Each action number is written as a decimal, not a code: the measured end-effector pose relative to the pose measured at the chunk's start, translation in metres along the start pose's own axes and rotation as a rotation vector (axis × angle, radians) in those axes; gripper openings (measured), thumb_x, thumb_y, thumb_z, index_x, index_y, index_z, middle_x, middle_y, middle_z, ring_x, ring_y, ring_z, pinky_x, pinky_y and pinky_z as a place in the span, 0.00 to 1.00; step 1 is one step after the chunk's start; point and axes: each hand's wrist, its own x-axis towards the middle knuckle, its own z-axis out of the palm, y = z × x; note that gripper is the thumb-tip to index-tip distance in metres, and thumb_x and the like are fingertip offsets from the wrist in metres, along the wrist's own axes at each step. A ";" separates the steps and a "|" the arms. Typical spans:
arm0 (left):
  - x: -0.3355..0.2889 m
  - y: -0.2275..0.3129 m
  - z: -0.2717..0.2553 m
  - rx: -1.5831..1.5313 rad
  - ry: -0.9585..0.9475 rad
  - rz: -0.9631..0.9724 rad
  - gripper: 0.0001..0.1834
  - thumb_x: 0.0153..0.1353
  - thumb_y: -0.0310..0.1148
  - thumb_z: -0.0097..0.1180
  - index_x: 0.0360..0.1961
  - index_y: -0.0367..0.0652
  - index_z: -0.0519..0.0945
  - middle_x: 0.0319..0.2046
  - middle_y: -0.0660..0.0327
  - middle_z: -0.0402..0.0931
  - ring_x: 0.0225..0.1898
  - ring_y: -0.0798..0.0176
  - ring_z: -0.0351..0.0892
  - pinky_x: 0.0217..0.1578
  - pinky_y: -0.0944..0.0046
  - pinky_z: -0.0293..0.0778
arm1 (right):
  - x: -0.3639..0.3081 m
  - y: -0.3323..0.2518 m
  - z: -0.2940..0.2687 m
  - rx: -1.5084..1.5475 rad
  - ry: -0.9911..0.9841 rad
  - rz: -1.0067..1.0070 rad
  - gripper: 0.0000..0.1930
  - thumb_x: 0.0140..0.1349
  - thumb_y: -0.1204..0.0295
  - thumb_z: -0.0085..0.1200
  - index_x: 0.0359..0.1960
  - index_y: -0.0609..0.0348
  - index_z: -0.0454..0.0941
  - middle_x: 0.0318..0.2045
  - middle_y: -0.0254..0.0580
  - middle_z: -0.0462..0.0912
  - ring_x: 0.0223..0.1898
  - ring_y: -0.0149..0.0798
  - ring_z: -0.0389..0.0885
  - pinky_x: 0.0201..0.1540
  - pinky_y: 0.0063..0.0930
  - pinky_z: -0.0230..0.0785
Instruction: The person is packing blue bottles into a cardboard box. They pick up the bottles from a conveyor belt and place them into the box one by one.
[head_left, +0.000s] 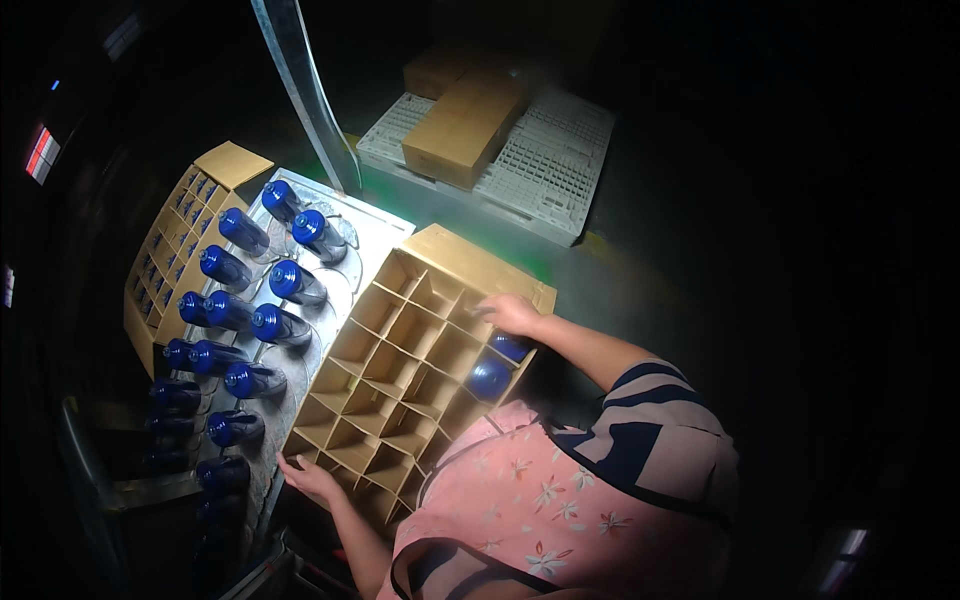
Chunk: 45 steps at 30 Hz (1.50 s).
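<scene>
A cardboard box [462, 268] with a grid of dividers [388, 362] lies tilted in front of me. Two blue-topped bottles sit in its right-hand cells: one bottle [489, 378] shows plainly, the other bottle [511, 346] is partly covered by my arm. My left hand [312, 482] grips the box's near-left corner, fingers at its outer edge. Over the far right cells is my right hand [510, 313], fingers stretched toward the dividers, no bottle in it. To the left, several clear bottles with blue tops [297, 282] stand on a light metal surface [350, 215].
A second divided box [180, 245], filled with blue-topped items, stands beyond the bottles at left. A metal post [300, 85] rises behind the metal surface. Farther back, a grey plastic pallet [555, 150] carries closed cartons [465, 125]. A metal frame [150, 490] is at lower left.
</scene>
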 end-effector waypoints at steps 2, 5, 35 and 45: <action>-0.013 0.046 0.006 -0.275 -0.122 0.303 0.22 0.63 0.20 0.49 0.59 0.37 0.71 0.51 0.47 0.77 0.49 0.47 0.77 0.54 0.54 0.70 | -0.014 0.003 0.010 -0.052 -0.181 0.111 0.20 0.62 0.50 0.52 0.44 0.51 0.83 0.37 0.49 0.83 0.40 0.50 0.81 0.45 0.40 0.72; -0.064 0.115 0.023 -0.774 -0.675 0.171 0.18 0.62 0.21 0.51 0.53 0.39 0.77 0.48 0.52 0.79 0.49 0.56 0.78 0.53 0.61 0.71 | -0.021 0.000 0.028 -0.043 -0.162 0.113 0.18 0.62 0.52 0.52 0.38 0.53 0.83 0.35 0.49 0.83 0.38 0.52 0.81 0.43 0.42 0.72; -0.191 0.186 -0.017 -0.486 -0.925 0.659 0.19 0.56 0.33 0.60 0.51 0.52 0.81 0.44 0.60 0.80 0.49 0.55 0.75 0.52 0.55 0.68 | -0.096 -0.004 -0.026 -0.352 -0.283 0.153 0.24 0.53 0.60 0.64 0.53 0.46 0.78 0.35 0.42 0.85 0.35 0.39 0.84 0.40 0.32 0.73; -0.228 0.209 0.013 -0.472 -1.001 0.839 0.23 0.51 0.31 0.63 0.52 0.55 0.79 0.42 0.67 0.78 0.49 0.63 0.71 0.57 0.56 0.58 | -0.111 0.003 -0.029 -0.123 -0.273 0.280 0.16 0.51 0.65 0.65 0.43 0.52 0.80 0.25 0.39 0.83 0.27 0.34 0.81 0.35 0.31 0.72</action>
